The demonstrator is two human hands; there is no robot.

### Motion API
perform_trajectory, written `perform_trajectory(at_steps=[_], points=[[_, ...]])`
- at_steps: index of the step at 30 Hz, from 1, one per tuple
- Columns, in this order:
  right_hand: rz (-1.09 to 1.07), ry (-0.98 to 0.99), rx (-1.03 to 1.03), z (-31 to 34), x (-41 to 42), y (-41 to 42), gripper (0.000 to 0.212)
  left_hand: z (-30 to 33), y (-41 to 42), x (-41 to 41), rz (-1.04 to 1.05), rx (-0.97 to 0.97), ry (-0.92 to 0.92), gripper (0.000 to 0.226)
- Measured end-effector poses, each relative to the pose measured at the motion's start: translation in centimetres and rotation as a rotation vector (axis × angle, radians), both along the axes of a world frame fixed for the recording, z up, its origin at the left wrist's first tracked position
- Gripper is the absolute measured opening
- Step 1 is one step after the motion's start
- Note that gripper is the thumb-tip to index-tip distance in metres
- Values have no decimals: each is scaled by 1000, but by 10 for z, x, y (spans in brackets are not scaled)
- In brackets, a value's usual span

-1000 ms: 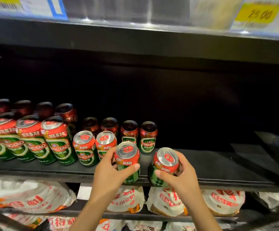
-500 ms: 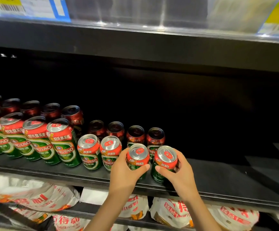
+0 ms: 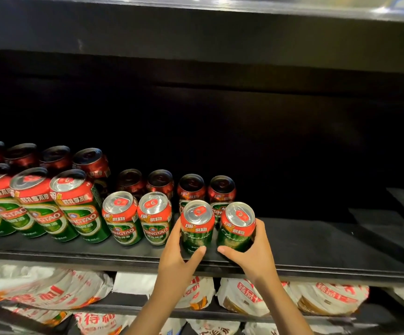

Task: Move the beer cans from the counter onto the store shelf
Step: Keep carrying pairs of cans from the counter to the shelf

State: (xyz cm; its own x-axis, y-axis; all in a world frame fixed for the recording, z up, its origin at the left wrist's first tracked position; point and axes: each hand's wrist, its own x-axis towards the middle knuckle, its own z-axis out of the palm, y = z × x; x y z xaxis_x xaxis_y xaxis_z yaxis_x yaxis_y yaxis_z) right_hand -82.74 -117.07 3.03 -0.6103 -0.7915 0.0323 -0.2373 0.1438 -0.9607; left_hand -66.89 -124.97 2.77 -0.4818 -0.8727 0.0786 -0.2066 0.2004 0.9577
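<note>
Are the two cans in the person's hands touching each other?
Apart. The head view shows a dark gap between the left-hand can and the right-hand can from rim to base.

A single head-worn wide-angle camera is looking forward and slightly down into a dark store shelf (image 3: 317, 250) at close range, from just in front of its edge. It is taking in the shelf above and the lower shelf with bagged goods (image 3: 329, 298).

A shop: stocked shelf (image 3: 292, 259) of beer cans (image 3: 80, 209), packaged goods (image 3: 329, 298) below.
</note>
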Motion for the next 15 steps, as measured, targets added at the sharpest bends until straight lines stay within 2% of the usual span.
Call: perform_trajectory(at_steps=[7,12,15], points=[[29,70,39,1,0,4,69,-10,5,-6,188,-79,24,74],[52,47,45,0,1,5,80,-12,10,-12,256,-203,-16,81],[29,15,30,1,3,3,79,-13,8,-9,215,-269,-36,74]])
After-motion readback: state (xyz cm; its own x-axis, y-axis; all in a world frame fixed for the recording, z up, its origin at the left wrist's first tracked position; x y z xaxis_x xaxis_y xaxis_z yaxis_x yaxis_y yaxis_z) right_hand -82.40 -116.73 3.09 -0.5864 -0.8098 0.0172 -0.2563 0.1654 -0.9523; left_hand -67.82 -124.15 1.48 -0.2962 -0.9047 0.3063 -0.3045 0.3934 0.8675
